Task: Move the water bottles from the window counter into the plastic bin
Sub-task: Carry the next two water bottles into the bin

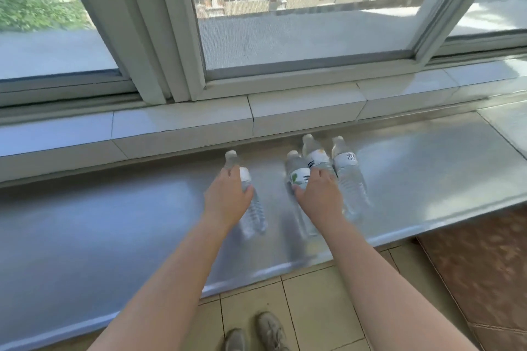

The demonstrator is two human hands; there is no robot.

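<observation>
Scene: a person stands at a metal-topped tabletop point(114, 222) under a window point(299, 23), both bare arms stretched forward; shoes point(256, 333) show on the tiled floor below.
Bottles: four clear water bottles stand upright on the tabletop, caps toward the window side of the view.
Lone bottle point(248, 196): set apart to the left of the other three, well clear of them.
Cluster: near-left bottle point(298, 177), middle bottle point(315, 155) and right bottle point(349, 177) stand just beside one another, close enough to touch or nearly so.
Left hand point(226, 198): wrapped around the lone bottle at its upper body, fingers curled on the label band; it grips that bottle.
Right hand point(320, 192): laid over the cluster, fingers spread across the near-left and middle bottles; whether it has closed on one is not clear from this angle.
Key relation: each bottle's long axis is vertical, directly ahead of its hand, so each arm has its own target and a straight lift should free it.
Risk: the right bottle stands hard by the right hand's knuckles and could be knocked over.
Plastic bin: not in view.
Stage: likely the pick-up, with no bottle yet off the tabletop as far as can be judged.
</observation>
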